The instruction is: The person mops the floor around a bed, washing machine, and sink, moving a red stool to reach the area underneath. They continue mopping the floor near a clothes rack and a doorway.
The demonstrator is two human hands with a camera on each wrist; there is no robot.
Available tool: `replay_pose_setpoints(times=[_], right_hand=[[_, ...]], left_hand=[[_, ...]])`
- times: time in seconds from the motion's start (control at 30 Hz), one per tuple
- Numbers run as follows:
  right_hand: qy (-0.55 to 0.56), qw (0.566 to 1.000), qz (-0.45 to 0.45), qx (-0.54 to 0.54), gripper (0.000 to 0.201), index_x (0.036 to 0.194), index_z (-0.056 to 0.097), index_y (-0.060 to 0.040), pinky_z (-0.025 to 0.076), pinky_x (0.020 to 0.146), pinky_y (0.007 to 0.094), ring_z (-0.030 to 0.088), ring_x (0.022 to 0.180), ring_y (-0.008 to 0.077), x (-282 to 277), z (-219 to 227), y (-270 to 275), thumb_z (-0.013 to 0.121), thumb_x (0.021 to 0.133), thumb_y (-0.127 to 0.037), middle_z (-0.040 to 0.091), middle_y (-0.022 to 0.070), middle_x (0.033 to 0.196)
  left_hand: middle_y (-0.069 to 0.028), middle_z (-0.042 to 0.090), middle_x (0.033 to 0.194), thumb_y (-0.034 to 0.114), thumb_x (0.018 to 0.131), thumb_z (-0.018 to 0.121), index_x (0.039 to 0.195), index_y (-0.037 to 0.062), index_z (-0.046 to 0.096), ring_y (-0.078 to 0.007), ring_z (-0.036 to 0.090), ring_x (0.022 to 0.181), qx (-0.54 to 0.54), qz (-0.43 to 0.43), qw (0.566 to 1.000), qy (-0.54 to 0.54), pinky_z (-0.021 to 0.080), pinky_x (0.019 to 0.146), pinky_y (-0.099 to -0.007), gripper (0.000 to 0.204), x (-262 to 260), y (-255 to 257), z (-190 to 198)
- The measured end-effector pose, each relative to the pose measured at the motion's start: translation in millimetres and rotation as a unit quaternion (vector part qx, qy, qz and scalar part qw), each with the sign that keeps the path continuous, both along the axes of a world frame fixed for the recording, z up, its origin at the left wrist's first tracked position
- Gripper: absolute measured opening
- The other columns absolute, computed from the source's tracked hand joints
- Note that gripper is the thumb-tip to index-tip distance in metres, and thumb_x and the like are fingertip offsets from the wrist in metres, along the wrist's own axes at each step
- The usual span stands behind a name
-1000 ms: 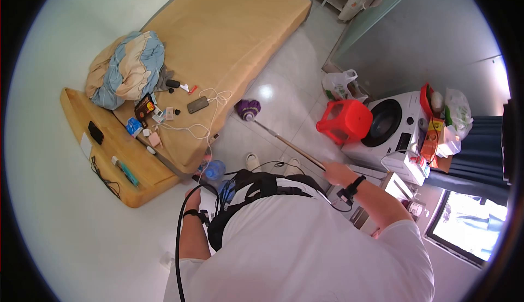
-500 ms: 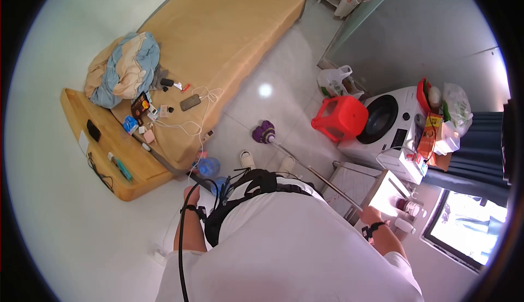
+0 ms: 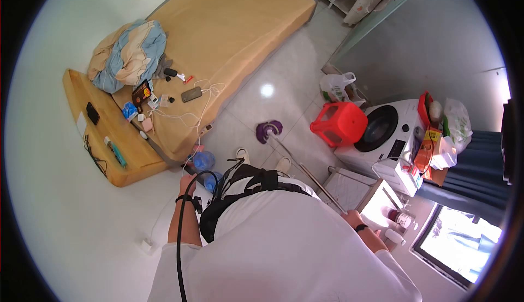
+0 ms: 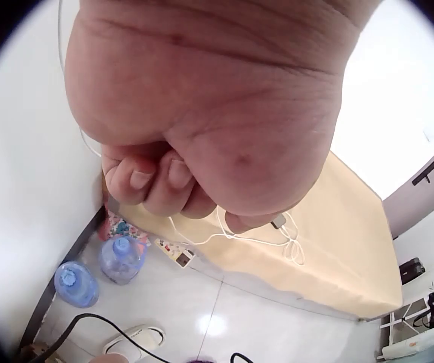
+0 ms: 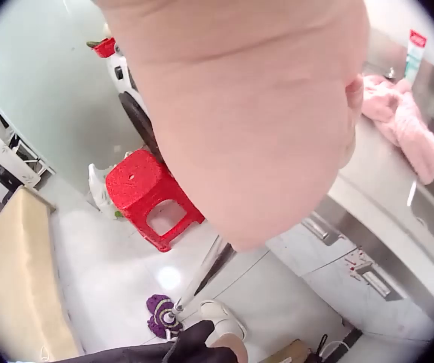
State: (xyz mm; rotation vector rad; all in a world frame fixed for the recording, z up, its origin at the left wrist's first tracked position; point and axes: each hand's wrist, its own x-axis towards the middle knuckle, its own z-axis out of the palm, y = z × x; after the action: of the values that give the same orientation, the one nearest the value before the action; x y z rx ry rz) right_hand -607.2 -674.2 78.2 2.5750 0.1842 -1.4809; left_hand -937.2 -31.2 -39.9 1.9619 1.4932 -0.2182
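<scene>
My right hand (image 3: 353,218) grips the upper end of a mop's metal pole (image 3: 310,175), by the counter to my right. The pole slants down and away to the purple mop head (image 3: 269,132), which lies on the tiled floor ahead of my feet. In the right wrist view the palm hides the grip, while the mop head (image 5: 162,316) shows beside a pale shoe (image 5: 223,319). Held low at my side, the left hand (image 3: 188,184) has loosely curled fingers (image 4: 168,185) with nothing in them. Two blue water bottles (image 3: 204,160) stand near it.
The bed (image 3: 234,34), with a phone (image 3: 191,94) and white cables on it, borders the floor at left. A red stool (image 3: 341,124) stands before the washing machine (image 3: 376,127). A black cable (image 3: 180,231) runs past my left arm.
The mop head has moved away from the bed's edge, rightward and closer to my feet. My right hand has drawn back toward the counter with the pole. The left hand stays low at my side.
</scene>
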Motion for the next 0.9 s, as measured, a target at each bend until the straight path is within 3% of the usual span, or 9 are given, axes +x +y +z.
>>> replay_pose_setpoints(times=[0.1,0.23,0.3,0.4,0.5,0.57,0.77,0.8,0.9], right_hand=[[-0.032,0.998,-0.045,0.04,0.054,0.099,0.062,0.0034,0.045,0.085,0.0421,0.057,0.099,0.038,27,-32,47,0.052,0.081,-0.047,0.06,0.026,0.102],[-0.038,0.992,0.013,0.116,0.047,0.102,0.061,0.0025,0.045,0.086,0.0419,0.057,0.099,0.0382,77,-55,136,0.054,0.079,-0.038,0.06,0.0258,0.101],[-0.07,0.981,0.035,0.179,0.044,0.101,0.062,0.0022,0.045,0.085,0.0418,0.058,0.097,0.038,99,-79,170,0.055,0.077,-0.034,0.061,0.0256,0.098],[-0.04,0.973,0.026,0.225,0.042,0.098,0.062,0.0028,0.046,0.081,0.0426,0.06,0.092,0.0376,124,-69,232,0.053,0.079,-0.033,0.062,0.0262,0.094],[-0.003,0.966,-0.012,0.259,0.04,0.099,0.062,0.002,0.046,0.081,0.0443,0.06,0.09,0.0398,133,-65,253,0.052,0.08,-0.032,0.061,0.0266,0.092],[-0.072,0.972,0.148,0.167,0.04,0.097,0.062,0.003,0.044,0.083,0.0462,0.057,0.096,0.0403,132,-76,237,0.053,0.082,-0.033,0.059,0.0277,0.098],[-0.057,0.992,0.068,0.087,0.043,0.096,0.062,0.0021,0.044,0.083,0.046,0.056,0.097,0.0405,87,-121,82,0.047,0.086,-0.037,0.059,0.0265,0.099],[-0.037,0.997,0.057,0.047,0.043,0.095,0.062,0.0015,0.045,0.083,0.0469,0.056,0.096,0.0417,73,-91,74,0.047,0.087,-0.037,0.059,0.0266,0.099],[0.03,0.992,0.123,-0.017,0.042,0.095,0.063,-0.0008,0.048,0.08,0.0464,0.058,0.094,0.0396,36,-95,-10,0.043,0.088,-0.038,0.062,0.0231,0.097]], left_hand=[[-0.0265,0.058,0.073,0.035,0.08,0.056,0.072,-0.0067,0.059,-0.0426,0.056,0.075,-0.023,0.01,0.999,0.025,0.043,0.067,-0.0461,0.043,-24,4,-17],[-0.027,0.059,0.075,0.034,0.078,0.056,0.073,-0.0069,0.06,-0.0431,0.056,0.077,-0.039,0.056,0.997,0.027,0.043,0.069,-0.0464,0.041,-35,-3,2],[-0.0274,0.059,0.077,0.035,0.077,0.054,0.074,-0.0061,0.061,-0.0434,0.056,0.079,-0.033,0.007,0.999,0.006,0.044,0.072,-0.0472,0.041,-53,-3,-9],[-0.0273,0.059,0.078,0.036,0.077,0.052,0.075,-0.0052,0.061,-0.0434,0.056,0.08,-0.038,0.055,0.998,0.016,0.043,0.074,-0.0481,0.042,-79,3,-41],[-0.0271,0.059,0.077,0.036,0.077,0.052,0.075,-0.0052,0.061,-0.0432,0.056,0.08,-0.037,0.067,0.997,0.011,0.043,0.074,-0.0484,0.042,-82,-2,-31],[-0.0274,0.059,0.076,0.036,0.077,0.053,0.074,-0.0056,0.061,-0.0436,0.056,0.079,-0.032,0.07,0.997,0.004,0.043,0.073,-0.0483,0.042,-86,-4,-37],[-0.0278,0.057,0.072,0.034,0.076,0.055,0.071,-0.0067,0.059,-0.0444,0.056,0.076,-0.039,0.081,0.996,0.021,0.043,0.07,-0.0469,0.041,-68,-24,0],[-0.0278,0.057,0.071,0.033,0.077,0.055,0.07,-0.0068,0.058,-0.0444,0.055,0.074,-0.039,0.086,0.995,0.014,0.043,0.069,-0.0467,0.041,-67,-26,-2],[-0.0277,0.057,0.072,0.033,0.078,0.056,0.07,-0.0068,0.058,-0.0437,0.056,0.073,-0.03,0.069,0.997,0.018,0.042,0.067,-0.0467,0.041,-67,-24,-14]])
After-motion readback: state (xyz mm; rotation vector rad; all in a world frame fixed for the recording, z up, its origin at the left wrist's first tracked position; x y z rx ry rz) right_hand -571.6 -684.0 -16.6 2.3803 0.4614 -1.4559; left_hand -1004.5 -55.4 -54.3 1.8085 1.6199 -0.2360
